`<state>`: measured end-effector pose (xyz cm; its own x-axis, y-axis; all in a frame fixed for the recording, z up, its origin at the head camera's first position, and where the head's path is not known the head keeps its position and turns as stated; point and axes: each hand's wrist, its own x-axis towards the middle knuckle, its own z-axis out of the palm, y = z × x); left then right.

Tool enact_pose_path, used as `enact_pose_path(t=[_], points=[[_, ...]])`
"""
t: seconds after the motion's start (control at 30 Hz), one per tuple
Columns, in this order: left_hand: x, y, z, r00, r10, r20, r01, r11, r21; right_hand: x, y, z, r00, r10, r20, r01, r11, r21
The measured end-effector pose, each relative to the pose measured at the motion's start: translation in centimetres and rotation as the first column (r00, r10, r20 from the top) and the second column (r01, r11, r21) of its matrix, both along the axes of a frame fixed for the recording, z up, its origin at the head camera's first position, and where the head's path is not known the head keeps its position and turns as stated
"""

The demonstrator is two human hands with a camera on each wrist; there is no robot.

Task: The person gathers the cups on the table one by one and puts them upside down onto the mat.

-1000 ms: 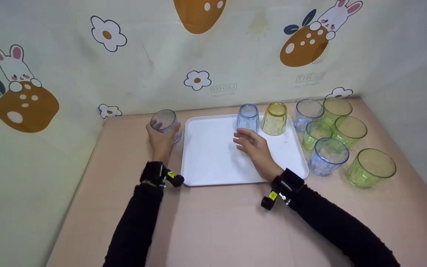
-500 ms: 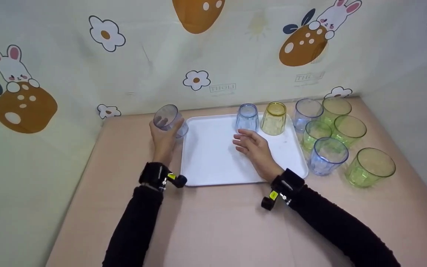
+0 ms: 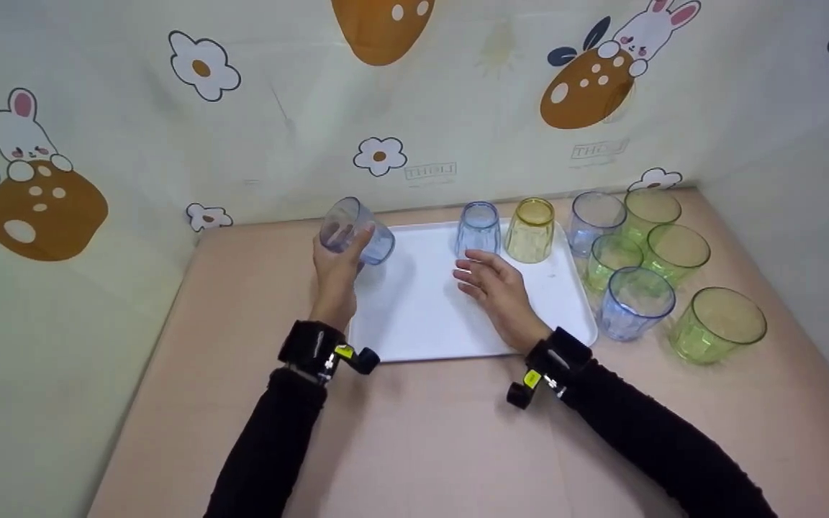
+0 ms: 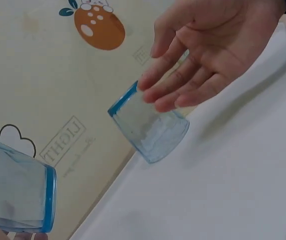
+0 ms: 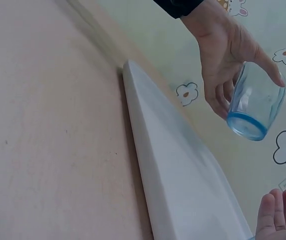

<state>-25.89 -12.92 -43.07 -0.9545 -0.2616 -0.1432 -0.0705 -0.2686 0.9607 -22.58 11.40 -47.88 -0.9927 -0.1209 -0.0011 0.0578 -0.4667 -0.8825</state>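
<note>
My left hand (image 3: 337, 280) grips a blue glass (image 3: 377, 243), thumb on the near side, above the back left corner of the white tray (image 3: 414, 316). The glass tilts, its mouth toward the upper left and its thick blue base toward the lower right; the right wrist view shows the glass (image 5: 255, 97) clear of the tray. Over the tray, my right hand (image 3: 497, 291) hovers with loosely bent fingers and holds nothing. Just behind its fingertips a second blue glass (image 3: 478, 224) stands upside down on the tray. Beside that glass stands an upside-down yellow glass (image 3: 531, 234).
Right of the tray, several upright glasses stand close together, among them a blue glass (image 3: 636, 309) and a green glass (image 3: 718, 327). A patterned cloth wall (image 3: 299, 108) rises behind the pinkish table (image 3: 443, 432).
My left hand has lifted the blue glass from the table left of the tray, tilted it and carried it right, over the tray's corner. My right hand has barely moved.
</note>
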Motion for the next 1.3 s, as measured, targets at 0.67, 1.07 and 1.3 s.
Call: enact_pose_path(t=[0.67,1.07,1.3], points=[[2.7,4.7,1.1,0.991,-0.079,-0.105,0.111,0.932,0.346,0.1,-1.1,0.3,0.999,-0.031,0.01,0.032,0.983,-0.179],[4.1,7.5,1.2,0.978,-0.143,-0.149,0.196,0.869,0.455,0.1,-1.8,0.6,0.996,-0.036,0.081,0.055,0.967,-0.249],[4.4,9.0,1.3,0.972,-0.143,-0.185,0.221,0.824,0.523,0.4,-2.3,1.2,0.996,-0.012,0.085,0.037,0.953,-0.301]])
